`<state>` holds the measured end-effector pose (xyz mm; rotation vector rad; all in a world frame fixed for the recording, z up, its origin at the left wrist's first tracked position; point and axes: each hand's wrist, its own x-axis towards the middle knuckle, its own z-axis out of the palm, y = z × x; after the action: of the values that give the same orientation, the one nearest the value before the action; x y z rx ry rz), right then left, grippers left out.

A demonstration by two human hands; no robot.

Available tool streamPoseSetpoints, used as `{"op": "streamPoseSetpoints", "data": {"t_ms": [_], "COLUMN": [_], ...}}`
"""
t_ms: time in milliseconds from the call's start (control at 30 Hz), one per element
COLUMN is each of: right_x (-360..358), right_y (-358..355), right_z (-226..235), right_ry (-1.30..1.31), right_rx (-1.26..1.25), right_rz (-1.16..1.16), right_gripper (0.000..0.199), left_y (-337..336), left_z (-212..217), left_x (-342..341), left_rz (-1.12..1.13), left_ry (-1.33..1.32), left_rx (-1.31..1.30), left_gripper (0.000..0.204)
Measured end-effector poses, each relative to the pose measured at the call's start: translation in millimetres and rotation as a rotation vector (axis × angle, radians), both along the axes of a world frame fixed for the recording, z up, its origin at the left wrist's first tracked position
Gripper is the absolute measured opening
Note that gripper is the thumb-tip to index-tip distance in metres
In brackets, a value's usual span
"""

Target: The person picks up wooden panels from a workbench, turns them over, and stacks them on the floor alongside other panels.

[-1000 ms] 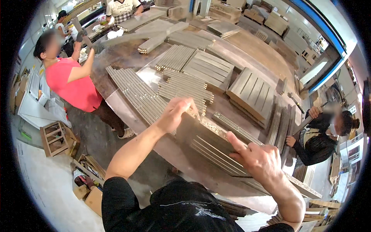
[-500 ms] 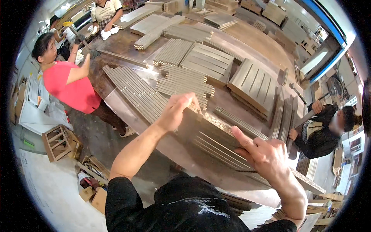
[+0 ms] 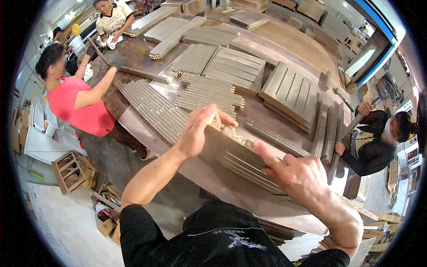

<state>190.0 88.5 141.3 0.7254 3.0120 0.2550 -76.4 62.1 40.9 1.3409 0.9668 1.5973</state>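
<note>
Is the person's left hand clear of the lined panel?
No, the left hand grips the lined panel at its upper edge.

A wide fisheye camera, the left of a side-by-side pair worn on the head, looks steeply down and forward across a worktop (image 3: 284,42). The wearer's black shirt (image 3: 218,227) fills the bottom centre of the frame, with the left hand (image 3: 200,129) and right hand (image 3: 298,175) large and close to the lens at mid-frame. The worktop recedes toward the top, where the workshop beyond appears small. Coverage stretches from a person in a pink top (image 3: 80,109) at left to another in a dark jacket (image 3: 371,149) at right. The lens bows the worktop's far edge at upper right; black corners border the rounded view.
</note>
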Motion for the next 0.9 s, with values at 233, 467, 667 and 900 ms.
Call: {"op": "streamPoseSetpoints", "data": {"t_ms": [233,467,667,900], "right_x": [0,36,134,160], "right_y": [7,8,-54,-88], "right_z": [3,-4,-81,-183], "right_ry": [0.049,0.622,1.246,1.397], "right_rx": [-0.033,0.297,0.217,0.135], "right_rz": [-0.035,0.205,-0.043,-0.859], "right_gripper": [0.066,0.052,0.017,0.055], "left_y": [6,24,21,35], "left_z": [1,24,111,116], "left_x": [2,-7,24,172], "left_rz": [-0.046,-0.040,-0.141,-0.375], "left_ry": [-0.048,0.236,1.372,1.419], "left_rx": [-0.024,-0.070,0.123,0.023], "left_gripper": [0.037,0.037,0.028,0.034]}}
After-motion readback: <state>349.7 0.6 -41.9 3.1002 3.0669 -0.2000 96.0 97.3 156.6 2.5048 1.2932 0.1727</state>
